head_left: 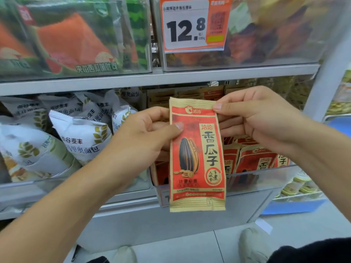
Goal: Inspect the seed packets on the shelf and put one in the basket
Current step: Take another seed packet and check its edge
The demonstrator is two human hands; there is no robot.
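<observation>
A red and tan sunflower seed packet (197, 164) hangs upright in front of the shelf, printed face toward me. My left hand (144, 137) pinches its left edge, thumb on the front. My right hand (254, 118) pinches its top right corner between thumb and fingers. Behind and to the right, more of the same red seed packets (254, 160) stand in a clear bin (266, 175) on the lower shelf. No basket is in view.
White bread bags (79, 133) fill the bin to the left. The upper shelf holds watermelon-print packs (72, 42) and a price tag (190, 25) reading 12.8. A white shelf post (326, 78) stands at the right. My shoes (252, 243) are on the tiled floor below.
</observation>
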